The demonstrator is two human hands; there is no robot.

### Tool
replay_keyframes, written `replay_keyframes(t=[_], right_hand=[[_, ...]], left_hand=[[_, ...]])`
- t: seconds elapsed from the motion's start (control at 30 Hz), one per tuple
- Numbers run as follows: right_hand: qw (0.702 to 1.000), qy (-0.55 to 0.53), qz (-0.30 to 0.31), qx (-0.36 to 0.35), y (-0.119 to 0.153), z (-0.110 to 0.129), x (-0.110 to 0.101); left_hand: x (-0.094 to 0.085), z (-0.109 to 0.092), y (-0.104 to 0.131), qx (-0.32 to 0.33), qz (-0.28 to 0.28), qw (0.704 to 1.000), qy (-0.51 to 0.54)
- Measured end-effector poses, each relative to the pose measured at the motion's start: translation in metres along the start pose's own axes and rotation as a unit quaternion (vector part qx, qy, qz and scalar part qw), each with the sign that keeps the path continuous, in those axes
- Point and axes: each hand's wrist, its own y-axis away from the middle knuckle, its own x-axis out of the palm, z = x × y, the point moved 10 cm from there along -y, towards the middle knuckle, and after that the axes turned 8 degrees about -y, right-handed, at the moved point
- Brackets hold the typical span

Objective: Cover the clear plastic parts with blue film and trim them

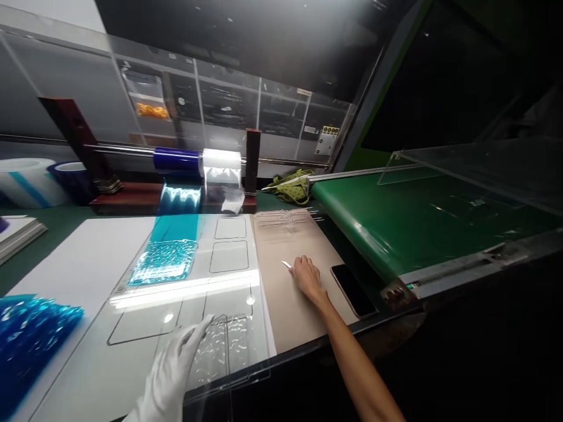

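Observation:
My left hand (169,366), in a white glove, is at the near edge of the table. Its fingers are closed on a thin clear plate (227,375), whose rounded edge shows beside the fingertips. Under and beside it lies a pile of clear film pieces (211,354). My bare right hand (307,276) rests on brown cardboard (281,305), fingers curled round a small knife whose pale, pointed blade (285,264) sticks out to the left. Most of its handle is hidden. Ahead, a stack of teal film pieces (165,261) lies on a clear sheet with black rounded outlines (229,256).
A phone (353,290) lies right of my right hand. Beyond it is a green conveyor belt (422,217). Blue (176,159) and clear film rolls (222,159) hang on a rod at the back. Blue film pieces (35,340) lie at the left.

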Motion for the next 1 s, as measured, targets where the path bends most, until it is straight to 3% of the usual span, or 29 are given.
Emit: replay_keyframes(t=[0.1, 0.23, 0.3, 0.37, 0.43, 0.53, 0.7, 1.0], right_hand=[[0.997, -0.054, 0.026, -0.040, 0.021, 0.018, 0.003], [0.976, -0.163, 0.091, -0.113, 0.101, 0.066, 0.002], [0.919, -0.319, 0.197, -0.122, 0.148, 0.098, 0.011], [0.865, -0.404, 0.274, -0.114, 0.186, 0.125, 0.019], [0.853, -0.414, 0.294, -0.122, 0.206, 0.145, 0.022], [0.855, -0.394, 0.308, -0.134, 0.213, 0.159, 0.032], [0.858, -0.365, 0.337, -0.129, 0.213, 0.159, 0.053], [0.903, -0.352, 0.217, -0.115, 0.223, 0.138, 0.045]], left_hand=[[-0.006, 0.012, 0.006, -0.029, -0.015, 0.998, 0.049], [-0.016, 0.013, 0.006, -0.027, 0.028, 0.992, 0.118], [-0.022, 0.009, 0.005, -0.017, 0.055, 0.988, 0.143], [-0.028, 0.007, 0.004, -0.010, 0.081, 0.983, 0.162], [-0.036, 0.004, 0.004, 0.007, 0.097, 0.979, 0.180], [-0.048, -0.002, 0.006, 0.047, 0.104, 0.972, 0.207], [-0.054, -0.005, 0.013, 0.072, 0.111, 0.969, 0.208], [-0.044, -0.018, 0.017, 0.093, 0.096, 0.974, 0.185]])
